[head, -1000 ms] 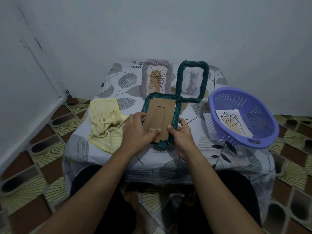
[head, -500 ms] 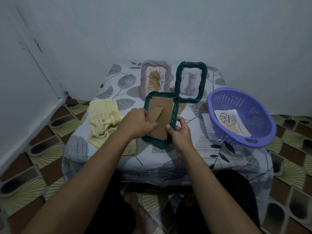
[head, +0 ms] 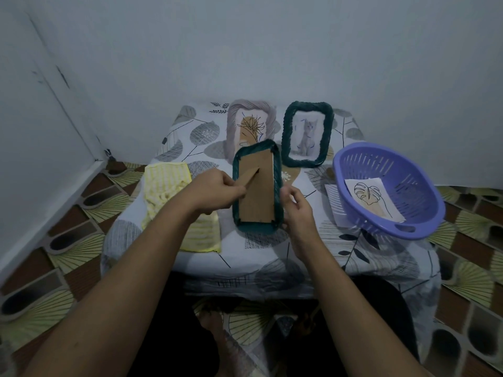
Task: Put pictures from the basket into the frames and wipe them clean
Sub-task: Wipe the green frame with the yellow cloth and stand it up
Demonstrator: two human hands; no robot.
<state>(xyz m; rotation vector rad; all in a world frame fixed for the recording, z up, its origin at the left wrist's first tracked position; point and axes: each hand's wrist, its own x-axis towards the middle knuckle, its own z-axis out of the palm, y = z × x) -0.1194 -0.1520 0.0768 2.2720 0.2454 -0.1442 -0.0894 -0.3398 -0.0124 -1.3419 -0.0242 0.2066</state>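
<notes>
hands work nearest the camera, just left of the purple basket: the left hand pinches the cardboard stand flap, and the right hand curls its fingers against the right rim of the teal frame, which shows its brown backing board upward. the step looks to be folding the stand out so the frame can be stood up. it goes best if the right hand pins the rim while the left swings the flap gently at its hinge, since cardboard creases or tears when yanked, and the backing should sit flush first. whether a picture is inside cannot be seen. farther left of the basket a yellow cloth lies ready for wiping. inside the basket lies a leaf drawing, with another sheet tucked under its left side. behind and left of the basket two filled frames stand, a dark green one and a grey one. everything rests on a low table under a leaf-print cover, on patterned floor tiles against a plain pale wall.
</notes>
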